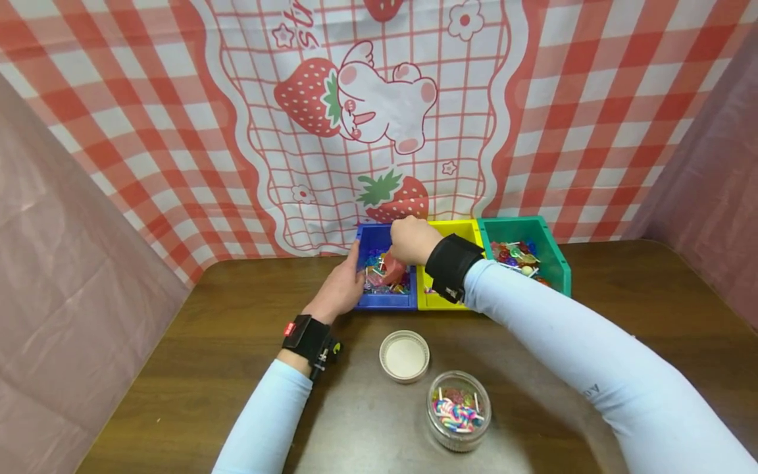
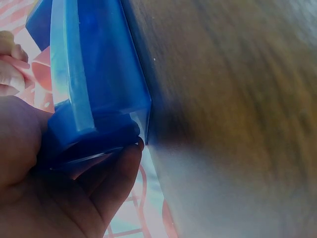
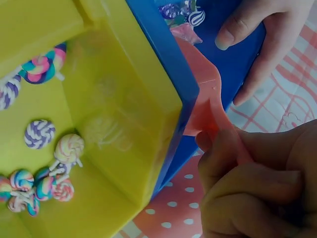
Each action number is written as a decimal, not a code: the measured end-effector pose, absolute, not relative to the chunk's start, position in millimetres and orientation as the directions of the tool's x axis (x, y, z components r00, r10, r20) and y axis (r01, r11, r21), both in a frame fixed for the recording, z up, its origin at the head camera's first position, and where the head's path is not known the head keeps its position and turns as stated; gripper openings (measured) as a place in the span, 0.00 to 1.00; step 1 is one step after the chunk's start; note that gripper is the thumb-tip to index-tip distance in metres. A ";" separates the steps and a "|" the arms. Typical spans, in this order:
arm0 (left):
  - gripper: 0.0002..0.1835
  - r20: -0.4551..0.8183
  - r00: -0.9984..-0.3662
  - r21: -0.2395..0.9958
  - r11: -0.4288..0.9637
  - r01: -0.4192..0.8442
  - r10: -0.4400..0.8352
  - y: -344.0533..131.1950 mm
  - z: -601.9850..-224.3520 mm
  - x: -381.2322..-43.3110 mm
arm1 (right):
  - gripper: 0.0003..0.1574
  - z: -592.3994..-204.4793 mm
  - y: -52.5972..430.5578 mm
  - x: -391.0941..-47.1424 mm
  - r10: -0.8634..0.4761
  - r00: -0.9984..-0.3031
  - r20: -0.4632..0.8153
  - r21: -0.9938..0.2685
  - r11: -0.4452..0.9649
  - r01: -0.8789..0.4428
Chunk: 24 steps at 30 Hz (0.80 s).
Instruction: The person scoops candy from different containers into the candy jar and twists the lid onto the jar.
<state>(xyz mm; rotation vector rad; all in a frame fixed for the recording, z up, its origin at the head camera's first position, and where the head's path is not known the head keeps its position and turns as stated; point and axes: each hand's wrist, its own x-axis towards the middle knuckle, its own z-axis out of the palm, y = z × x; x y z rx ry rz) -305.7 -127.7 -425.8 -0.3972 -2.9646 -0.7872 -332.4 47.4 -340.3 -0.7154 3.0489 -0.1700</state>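
Gripping a pink scoop [image 1: 393,270] with the right hand [image 1: 413,241], fingers curled around the handle, at the far right part of a blue bin [image 1: 386,302]. Dipping its bowl inside that bin, at the right half, by small wrapped candies [image 1: 375,264]; hard to tell whether touching them. Pinching the bin's left wall with the left hand [image 1: 339,289], thumb on the inner side, fingers on the outer.

Set at the left end of a row, with a yellow bin [image 1: 434,303] of swirled lollipops [image 3: 39,134] in the middle and a green bin [image 1: 552,250] of mixed candies at the right end. Covering much of the yellow bin, in the head view, with a black wristband [image 1: 453,266] and pale blue sleeve [image 1: 551,329]. Partly hidden, in the right wrist view, behind the bins' adjoining walls.

Arranged on the near side, on the brown table [image 1: 207,342], with a round white lid [image 1: 404,357] lying flat and, nearer and further right, a clear jar [image 1: 459,445] holding lollipops. Backed on the far side by a red-checked cloth [image 1: 580,118] printed with strawberries.
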 end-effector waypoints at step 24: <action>0.37 0.127 -0.961 0.472 0.837 0.275 0.244 -128.3 -425.7 -306.7 | 0.13 -373.7 40.0 -309.1 -0.487 -0.870 0.082 0.002 0.873 -0.489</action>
